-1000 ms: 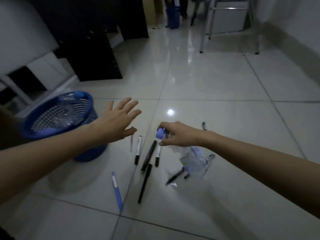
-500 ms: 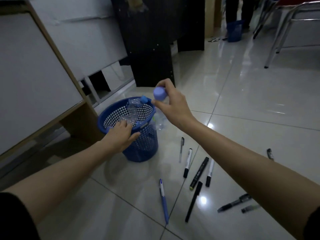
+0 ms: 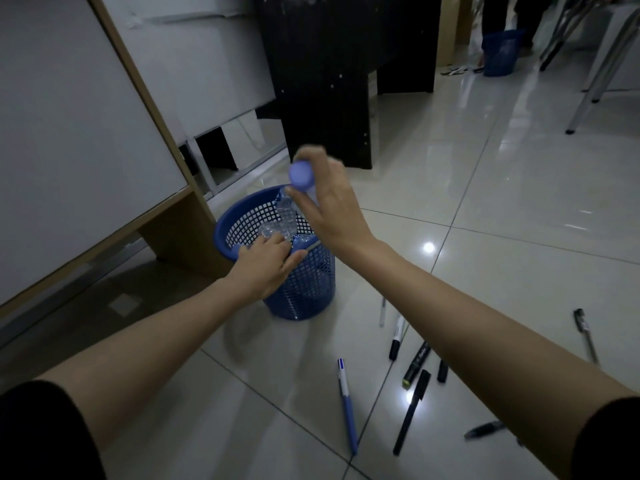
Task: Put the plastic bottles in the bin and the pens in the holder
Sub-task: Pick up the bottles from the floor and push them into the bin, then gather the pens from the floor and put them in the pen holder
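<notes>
Our right hand (image 3: 332, 216), just above frame centre, pinches the purple cap of a crumpled clear plastic bottle (image 3: 287, 216) between thumb and fingertips, and the bottle has come from beside the rim half a second ago to hang neck-up inside the mouth of the blue mesh bin (image 3: 304, 282). Our left hand (image 3: 266, 268) has stayed curled over the near rim, steadying it. We judge only the release remains, while the pens (image 3: 412, 414), lower right, wait on the floor tiles (image 3: 485, 209); no holder is visible.

My left hand (image 3: 265, 268) lies palm down, fingers curled forward. My right hand (image 3: 332, 209) is raised higher, thumb and fingers pinched together, both forearms bare and extended.
</notes>
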### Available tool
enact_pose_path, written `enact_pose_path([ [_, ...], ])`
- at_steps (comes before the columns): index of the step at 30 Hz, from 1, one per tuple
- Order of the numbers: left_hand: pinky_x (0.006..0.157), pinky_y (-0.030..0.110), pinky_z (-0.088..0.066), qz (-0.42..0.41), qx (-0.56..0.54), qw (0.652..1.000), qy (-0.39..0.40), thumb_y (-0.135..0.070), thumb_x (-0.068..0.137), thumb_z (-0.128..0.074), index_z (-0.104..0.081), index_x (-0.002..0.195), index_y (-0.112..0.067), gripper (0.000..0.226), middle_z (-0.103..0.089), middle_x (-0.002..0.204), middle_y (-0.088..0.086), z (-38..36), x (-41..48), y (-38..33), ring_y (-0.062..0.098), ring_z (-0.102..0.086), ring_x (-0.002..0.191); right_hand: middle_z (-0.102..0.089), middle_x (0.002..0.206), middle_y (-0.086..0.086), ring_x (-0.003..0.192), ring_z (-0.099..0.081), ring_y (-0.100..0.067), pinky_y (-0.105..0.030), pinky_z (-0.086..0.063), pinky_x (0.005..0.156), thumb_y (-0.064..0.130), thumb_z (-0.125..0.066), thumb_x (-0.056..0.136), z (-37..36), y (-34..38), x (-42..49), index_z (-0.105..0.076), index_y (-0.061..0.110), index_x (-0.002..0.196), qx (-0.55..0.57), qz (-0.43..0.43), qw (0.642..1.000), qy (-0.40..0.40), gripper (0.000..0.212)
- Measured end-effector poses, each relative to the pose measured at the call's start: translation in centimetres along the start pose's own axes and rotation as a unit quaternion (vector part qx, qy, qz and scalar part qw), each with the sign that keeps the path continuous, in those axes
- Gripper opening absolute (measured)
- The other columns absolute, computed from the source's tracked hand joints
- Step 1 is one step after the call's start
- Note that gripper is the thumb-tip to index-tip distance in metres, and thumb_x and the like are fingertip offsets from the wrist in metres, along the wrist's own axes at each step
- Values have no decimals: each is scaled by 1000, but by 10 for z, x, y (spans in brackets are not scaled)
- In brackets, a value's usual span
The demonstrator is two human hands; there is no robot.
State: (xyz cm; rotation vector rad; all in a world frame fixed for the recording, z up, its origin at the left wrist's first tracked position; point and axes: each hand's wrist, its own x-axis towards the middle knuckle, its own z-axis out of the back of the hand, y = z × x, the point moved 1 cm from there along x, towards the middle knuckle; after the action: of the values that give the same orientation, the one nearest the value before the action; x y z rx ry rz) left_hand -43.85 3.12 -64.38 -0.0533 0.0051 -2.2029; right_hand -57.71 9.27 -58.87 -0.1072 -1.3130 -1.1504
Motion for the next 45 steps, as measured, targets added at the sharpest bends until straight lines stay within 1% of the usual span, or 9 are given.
enact_pose_path([
  [4,91,54,-40,-2,-2,1000,3,-51,99,-28,-56,92,-14,47,-52,105,4,3,-1,-1,25,-48,103,-58,115,-13,106,-50,-28,-35,-42,89,15,-59,90,-11,-34,-30,-51,7,121,-31,-81,988,124,33],
  [10,93,53,-40,-15,-17,1000,0,-51,99,-28,-60,101,-14,49,-52,111,3,3,-1,-1,22,-48,104,-51,132,-5,125,-41,-25,-51,-45,95,19,-49,94,-17,-53,-34,-38,27,135,-109,-137,953,247,43],
  [14,101,59,-35,1,-8,1000,7,-52,98,-28,-58,104,-16,47,-52,116,3,3,-3,-3,24,-47,114,-32,152,-7,140,-28,-28,-50,-32,111,25,-49,96,-15,-61,-24,-16,25,152,-107,-176,927,313,65],
  [17,110,63,-21,3,53,996,-76,-48,98,-34,-54,117,-15,43,-48,136,8,2,-12,-7,27,-39,131,-29,156,-8,141,-29,-27,-43,-28,115,22,-53,94,3,-64,-31,-15,20,153,-51,-205,944,255,69],
  [22,93,49,-39,-174,66,948,-260,-32,86,-47,-60,105,-9,32,-60,118,14,-4,-37,-50,32,-56,109,-34,152,-9,138,-33,-25,-38,-31,112,23,-54,94,58,-97,-82,-26,19,148,-102,-282,924,236,61],
  [28,84,47,-44,-343,174,918,-94,-27,80,-56,-55,109,-13,32,-58,116,9,-65,-51,-127,28,-57,103,-41,143,-12,129,-42,-30,-45,-39,105,21,-59,88,110,-118,-164,-30,22,144,-177,-316,823,438,63],
  [34,83,41,-40,-259,107,958,51,-33,92,-44,-45,121,-12,36,-49,125,10,-126,-57,-192,28,-47,113,-41,128,-9,114,-40,-27,-38,-44,81,15,-54,80,164,-113,-218,-40,19,128,-253,-300,720,572,50],
  [40,87,41,-43,-184,56,980,58,-19,93,-42,-44,124,-9,32,-49,127,12,-152,-55,-244,30,-47,114,-45,112,-7,98,-43,-25,-35,-36,65,27,-61,74,193,-88,-259,-42,15,113,-356,-136,691,614,45],
  [45,89,41,-43,-111,34,992,55,-16,89,-47,-38,131,-5,44,-46,129,14,-161,-42,-262,30,-47,114,-44,119,-15,106,-46,-33,-50,-43,86,15,-52,88,203,-82,-296,-37,6,121,-479,-100,660,570,38],
])
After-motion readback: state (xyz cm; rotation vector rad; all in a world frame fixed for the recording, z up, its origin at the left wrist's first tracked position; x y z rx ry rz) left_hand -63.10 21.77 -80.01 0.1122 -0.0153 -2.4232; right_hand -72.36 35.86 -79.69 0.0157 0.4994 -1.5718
